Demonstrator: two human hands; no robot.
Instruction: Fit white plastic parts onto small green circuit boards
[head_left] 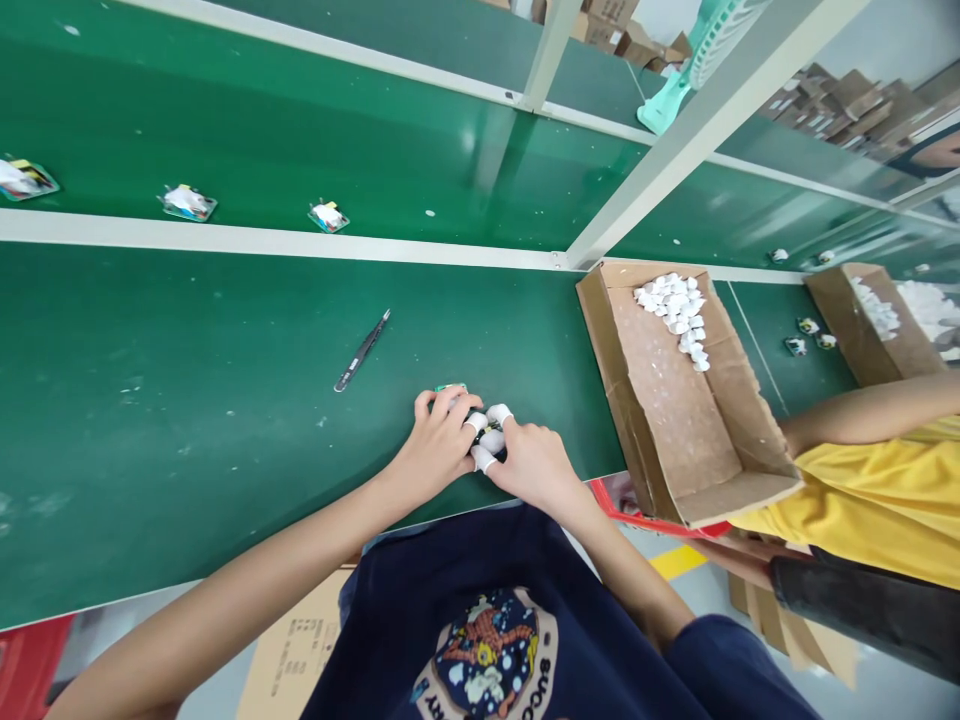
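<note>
Near the front edge of the bench, my left hand (439,440) and my right hand (538,462) meet over a small circuit board (491,430) with white material on it. Fingers of my left hand curl around its left side and hide much of it. White finger cots cover the right thumb and forefinger, which close on the board from the right. A green board edge (451,387) shows just beyond my left fingers; whether it is a separate board is hidden. Black tweezers (363,350) lie on the bench, beyond and left of my hands.
On the right stands an open cardboard box (694,430) with small white pieces (677,308). Several assembled boards (328,216) lie on the green conveyor surface (255,130) behind a white rail. A slanting white post (705,140) rises beyond. A co-worker's arm (877,405) reaches in at right.
</note>
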